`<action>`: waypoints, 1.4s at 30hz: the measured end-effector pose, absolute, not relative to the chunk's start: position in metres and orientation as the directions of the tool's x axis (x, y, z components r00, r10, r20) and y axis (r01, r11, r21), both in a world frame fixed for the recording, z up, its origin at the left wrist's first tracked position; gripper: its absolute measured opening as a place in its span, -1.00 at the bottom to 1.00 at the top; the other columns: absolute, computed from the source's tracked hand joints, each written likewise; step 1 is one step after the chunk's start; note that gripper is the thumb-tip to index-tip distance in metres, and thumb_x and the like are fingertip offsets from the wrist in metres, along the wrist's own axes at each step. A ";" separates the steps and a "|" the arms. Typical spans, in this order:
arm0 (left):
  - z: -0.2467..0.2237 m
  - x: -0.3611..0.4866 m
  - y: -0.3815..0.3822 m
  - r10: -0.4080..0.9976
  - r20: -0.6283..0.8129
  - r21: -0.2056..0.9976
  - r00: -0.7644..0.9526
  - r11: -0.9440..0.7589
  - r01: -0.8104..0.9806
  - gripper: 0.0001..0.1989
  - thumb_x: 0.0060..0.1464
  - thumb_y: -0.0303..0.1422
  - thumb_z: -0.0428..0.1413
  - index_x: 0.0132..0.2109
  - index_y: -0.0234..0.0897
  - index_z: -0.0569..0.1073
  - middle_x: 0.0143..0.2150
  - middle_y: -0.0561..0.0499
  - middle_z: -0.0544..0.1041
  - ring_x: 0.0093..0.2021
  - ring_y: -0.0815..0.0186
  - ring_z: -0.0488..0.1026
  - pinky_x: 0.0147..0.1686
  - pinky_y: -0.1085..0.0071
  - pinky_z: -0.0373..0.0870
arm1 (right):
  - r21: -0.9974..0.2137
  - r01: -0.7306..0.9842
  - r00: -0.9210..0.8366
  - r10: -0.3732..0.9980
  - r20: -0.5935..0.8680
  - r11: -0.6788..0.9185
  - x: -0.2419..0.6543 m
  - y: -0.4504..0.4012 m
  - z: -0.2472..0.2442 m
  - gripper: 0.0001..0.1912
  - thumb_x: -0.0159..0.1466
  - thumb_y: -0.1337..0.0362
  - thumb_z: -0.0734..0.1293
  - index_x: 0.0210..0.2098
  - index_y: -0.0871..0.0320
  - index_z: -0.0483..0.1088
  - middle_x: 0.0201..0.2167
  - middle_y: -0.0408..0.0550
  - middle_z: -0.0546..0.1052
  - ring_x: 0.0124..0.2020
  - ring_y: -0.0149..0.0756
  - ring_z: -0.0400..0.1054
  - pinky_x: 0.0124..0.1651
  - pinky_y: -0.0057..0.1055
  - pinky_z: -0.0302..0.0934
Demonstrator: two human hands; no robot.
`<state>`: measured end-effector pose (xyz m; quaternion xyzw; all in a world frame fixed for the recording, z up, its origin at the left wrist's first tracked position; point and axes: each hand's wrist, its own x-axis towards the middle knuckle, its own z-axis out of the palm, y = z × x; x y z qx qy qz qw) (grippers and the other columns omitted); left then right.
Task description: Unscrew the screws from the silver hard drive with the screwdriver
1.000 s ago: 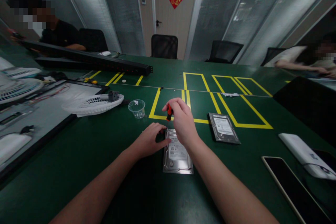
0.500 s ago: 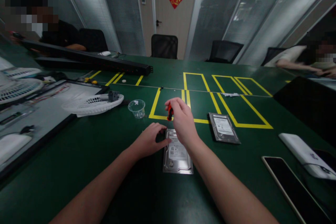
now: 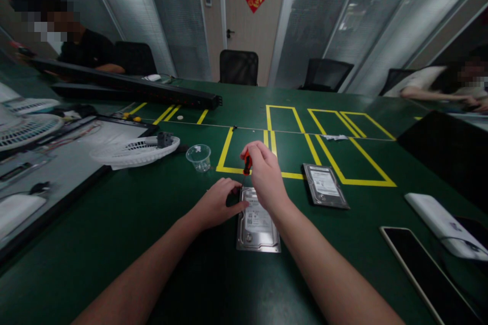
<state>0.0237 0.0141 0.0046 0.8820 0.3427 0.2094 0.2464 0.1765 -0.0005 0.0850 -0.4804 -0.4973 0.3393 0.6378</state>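
Observation:
A silver hard drive [image 3: 256,228] with a white label lies flat on the green table in front of me. My left hand [image 3: 219,204] steadies it at the far left corner, the thumb resting on the label and the fingertips near the screwdriver's shaft. My right hand [image 3: 264,170] is wrapped around a red and black screwdriver [image 3: 247,164], held upright with its shaft down at that same corner. Whether the tip sits in a screw is too small to tell. Part of the drive is covered by my right wrist. A second hard drive [image 3: 325,186] lies to the right.
A clear plastic cup [image 3: 199,157] stands left of my hands, beside a white fan grille [image 3: 141,150]. To the right lie a phone [image 3: 415,269] and a white power bank [image 3: 444,223]. Yellow tape [image 3: 346,182] marks the table. Two people sit at the far sides.
The screwdriver's handle has turned and shifted very slightly in my right hand. My left hand and the hard drive look unmoved.

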 end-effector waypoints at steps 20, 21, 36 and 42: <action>0.001 0.024 0.014 0.706 0.230 0.568 0.670 -0.656 0.496 -0.74 0.17 -0.19 0.23 -0.09 -0.22 0.46 -0.17 -0.02 0.48 -0.15 0.17 0.40 -0.17 0.25 0.37 | -0.923 -0.224 0.232 0.937 0.262 0.313 0.172 0.006 0.074 -0.68 0.42 0.00 0.17 -0.29 0.07 0.38 -0.43 -0.17 0.41 -0.36 -0.35 0.38 -0.26 -0.38 0.20; 0.000 0.024 0.015 0.708 0.230 0.568 0.668 -0.655 0.499 -0.74 0.16 -0.19 0.23 -0.10 -0.22 0.46 -0.17 -0.02 0.48 -0.15 0.17 0.40 -0.17 0.25 0.37 | -0.920 -0.234 0.222 0.938 0.265 0.315 0.172 0.007 0.072 -0.67 0.42 0.00 0.17 -0.29 0.07 0.37 -0.44 -0.17 0.39 -0.37 -0.36 0.35 -0.26 -0.38 0.20; 0.001 0.024 0.014 0.711 0.237 0.576 0.662 -0.652 0.493 -0.76 0.17 -0.19 0.23 -0.11 -0.23 0.45 -0.16 -0.05 0.50 -0.16 0.16 0.41 -0.16 0.24 0.39 | -0.959 -0.083 0.172 0.952 0.253 0.270 0.170 -0.001 0.078 -0.68 0.39 -0.06 0.21 -0.30 0.04 0.23 -0.47 -0.23 0.34 -0.40 -0.36 0.25 -0.27 -0.37 0.13; -0.001 0.024 0.014 0.712 0.243 0.567 0.659 -0.655 0.499 -0.74 0.16 -0.21 0.24 -0.08 -0.23 0.45 -0.16 -0.05 0.50 -0.15 0.16 0.41 -0.15 0.24 0.39 | -0.965 -0.097 0.143 0.963 0.227 0.242 0.168 -0.003 0.082 -0.71 0.35 -0.01 0.30 -0.32 0.07 0.27 -0.43 -0.20 0.41 -0.38 -0.37 0.27 -0.30 -0.38 0.13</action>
